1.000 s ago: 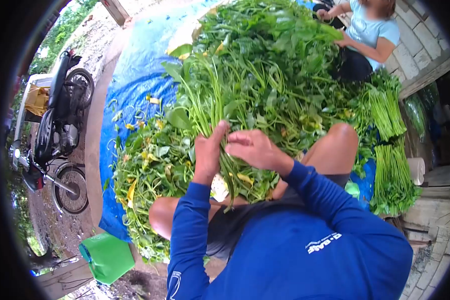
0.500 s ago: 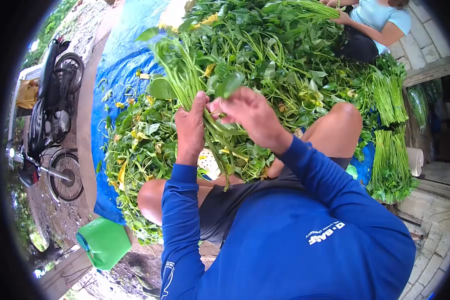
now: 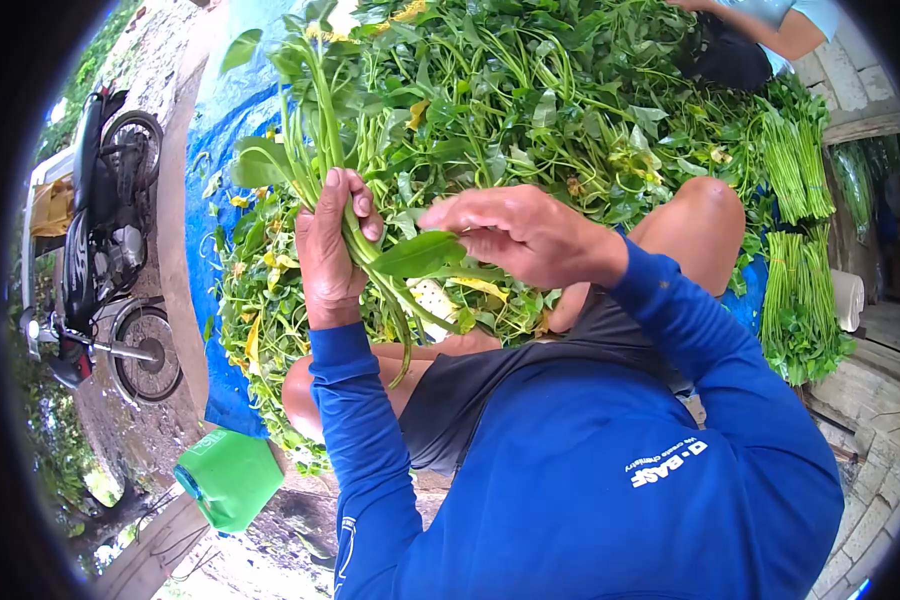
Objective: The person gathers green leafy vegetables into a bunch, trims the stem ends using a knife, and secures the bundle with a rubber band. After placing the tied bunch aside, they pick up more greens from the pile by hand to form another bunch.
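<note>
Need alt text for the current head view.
Leafy green stems held in a left-hand grip; the right-hand grip is at a broad leaf. Heaped greens lie ahead on a blue tarp, with stem bundles at image right.

Leafy stems [image 3: 328, 122] in the left hand [image 3: 327, 245], heaped greens [image 3: 560, 120] beyond

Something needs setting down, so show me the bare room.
Barest: the upper-left blue tarp, left of the leafy pile, and the ground strip between tarp and motorcycle. Crowded: the pile, near which the left hand holds stems, and the right side's bundles.
</note>
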Tool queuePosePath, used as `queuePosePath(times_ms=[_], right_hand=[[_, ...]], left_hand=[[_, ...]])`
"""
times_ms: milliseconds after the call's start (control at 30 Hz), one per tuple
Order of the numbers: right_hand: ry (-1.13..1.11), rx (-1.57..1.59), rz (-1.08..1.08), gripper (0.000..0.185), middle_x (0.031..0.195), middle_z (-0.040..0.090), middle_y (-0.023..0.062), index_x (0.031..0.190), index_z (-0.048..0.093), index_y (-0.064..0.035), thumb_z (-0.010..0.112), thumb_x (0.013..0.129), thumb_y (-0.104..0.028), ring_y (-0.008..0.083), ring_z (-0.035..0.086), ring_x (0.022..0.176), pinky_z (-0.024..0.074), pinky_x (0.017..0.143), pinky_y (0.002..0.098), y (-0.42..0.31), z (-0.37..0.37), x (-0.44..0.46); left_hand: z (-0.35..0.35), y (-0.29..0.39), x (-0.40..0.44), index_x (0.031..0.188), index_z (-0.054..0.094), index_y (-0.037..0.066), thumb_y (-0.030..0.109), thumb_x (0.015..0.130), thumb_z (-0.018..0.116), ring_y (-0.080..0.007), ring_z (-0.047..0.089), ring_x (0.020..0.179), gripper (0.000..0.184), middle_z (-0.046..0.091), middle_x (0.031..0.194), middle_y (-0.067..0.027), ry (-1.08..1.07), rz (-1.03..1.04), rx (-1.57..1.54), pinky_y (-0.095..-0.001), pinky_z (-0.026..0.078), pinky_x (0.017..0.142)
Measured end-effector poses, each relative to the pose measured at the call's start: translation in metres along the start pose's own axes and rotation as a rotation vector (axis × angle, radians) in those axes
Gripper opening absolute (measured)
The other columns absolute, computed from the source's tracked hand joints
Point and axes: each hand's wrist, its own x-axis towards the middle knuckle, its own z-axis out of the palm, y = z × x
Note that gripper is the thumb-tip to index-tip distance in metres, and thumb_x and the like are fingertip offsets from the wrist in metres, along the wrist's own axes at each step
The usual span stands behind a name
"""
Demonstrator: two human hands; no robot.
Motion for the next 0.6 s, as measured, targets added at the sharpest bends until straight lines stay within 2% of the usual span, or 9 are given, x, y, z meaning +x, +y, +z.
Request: queuePosePath(times_ms=[67,100,200,233,333,367,467,500,600], right_hand=[[-0.187,-0.085,0.075,0.017,0.112,0.074,0.0145,0.118,0.069,-0.001,0.069,0.102,-0.007,0.0334,0.074,0.095,0.0588,0.08,0.0396,0.009,-0.004,-0.005],[-0.241,0.001,0.153,0.013,0.108,0.075,0.0151,0.112,0.069,-0.001,0.07,0.102,-0.009,0.0293,0.074,0.094,0.0581,0.082,0.0386,0.005,-0.007,-0.005],[-0.119,0.2,0.419,0.012,0.097,0.074,0.0137,0.108,0.07,-0.0008,0.072,0.1,-0.01,0.0241,0.072,0.087,0.0565,0.08,0.0377,-0.007,0.001,-0.022],[-0.099,0.152,0.451,0.01,0.09,0.073,0.0118,0.107,0.071,-0.0006,0.07,0.099,-0.007,0.0197,0.069,0.082,0.0557,0.078,0.0364,-0.01,0.001,-0.028],[-0.202,0.244,0.719,0.006,0.091,0.064,0.0008,0.109,0.069,-0.0018,0.067,0.105,-0.005,0.0108,0.058,0.082,0.0497,0.075,0.0289,-0.017,0.006,-0.053],[-0.163,0.313,0.696,0.009,0.091,0.061,-0.0024,0.105,0.066,-0.0017,0.065,0.107,-0.01,0.0088,0.054,0.08,0.0476,0.072,0.0288,-0.003,0.018,-0.071],[0.046,0.779,0.957,0.016,0.086,0.062,0.0039,0.111,0.066,-0.0001,0.064,0.104,-0.015,0.0137,0.06,0.08,0.0512,0.076,0.0333,-0.006,0.037,-0.084],[0.101,0.385,0.719,0.023,0.084,0.054,0.0008,0.118,0.063,-0.0018,0.068,0.104,-0.019,0.0103,0.054,0.074,0.047,0.068,0.0304,-0.011,0.042,-0.07],[0.322,0.153,0.535,0.021,0.079,0.047,-0.0065,0.117,0.06,-0.0057,0.072,0.104,-0.017,0.0024,0.043,0.064,0.0344,0.055,0.023,-0.015,0.055,-0.023]], left_hand=[[-0.001,0.001,0.001,0.107,0.065,0.003,0.035,0.111,0.064,-0.0106,0.053,0.061,0.033,0.06,0.081,-0.0029,0.001,-0.011,-0.018,-0.0226,0.047,0.053],[-0.001,0.002,0.0,0.106,0.065,0.003,0.036,0.111,0.064,-0.0105,0.054,0.061,0.033,0.06,0.081,-0.0028,0.017,-0.012,-0.016,-0.0225,0.047,0.053],[-0.001,0.001,0.0,0.104,0.065,0.005,0.034,0.11,0.066,-0.0094,0.056,0.061,0.03,0.061,0.08,-0.0012,0.125,-0.02,0.025,-0.022,0.048,0.053],[-0.001,-0.001,0.001,0.104,0.065,0.006,0.033,0.11,0.066,-0.0087,0.055,0.062,0.028,0.06,0.08,-0.0003,0.176,-0.008,0.041,-0.0217,0.047,0.053],[-0.012,0.0,0.011,0.105,0.066,0.006,0.029,0.109,0.069,-0.008,0.056,0.063,0.023,0.062,0.082,-0.0001,0.326,0.062,0.015,-0.0216,0.051,0.056],[-0.016,0.002,0.015,0.106,0.066,0.006,0.029,0.109,0.069,-0.008,0.057,0.064,0.024,0.063,0.083,-0.0003,0.373,0.089,0.012,-0.0217,0.052,0.057],[-0.024,0.001,0.018,0.106,0.068,0.005,0.028,0.109,0.07,-0.0093,0.062,0.071,0.023,0.064,0.085,-0.0014,0.413,0.185,0.006,-0.0233,0.056,0.064],[-0.021,0.0,0.018,0.106,0.068,0.005,0.028,0.109,0.069,-0.0101,0.063,0.072,0.023,0.065,0.086,-0.0018,0.441,0.216,0.047,-0.0243,0.057,0.065],[-0.01,-0.009,0.015,0.107,0.068,0.003,0.028,0.109,0.068,-0.0121,0.064,0.072,0.024,0.066,0.087,-0.0032,0.445,0.253,0.096,-0.0266,0.058,0.066]])
